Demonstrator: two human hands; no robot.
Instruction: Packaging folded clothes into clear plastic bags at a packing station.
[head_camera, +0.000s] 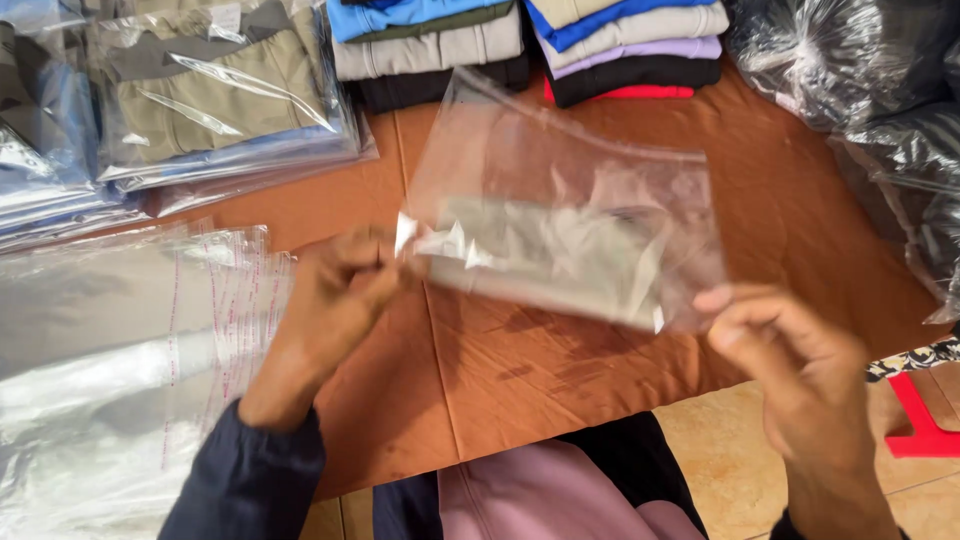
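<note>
**Clear bag held above table**

I pinched the clear plastic bag (560, 235) at its left edge with my left hand (335, 300); my right hand (790, 350) pinched its near right corner. The bag hung stretched between both grips, above the orange table (800, 220), with the stack of empty bags (120, 350) at left and the folded clothes (530, 45) beyond.

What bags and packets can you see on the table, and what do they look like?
Clear plastic bag: held up over the table's middle by the left hand and right hand; flat, see-through, seemingly empty.
Stack of empty clear bags: left on the table, shiny, with thin red strips along one edge.
Bagged garments: far left, olive-grey and blue clothes in clear wrap.
Dark bagged items: far right, black under crinkled plastic.
</note>
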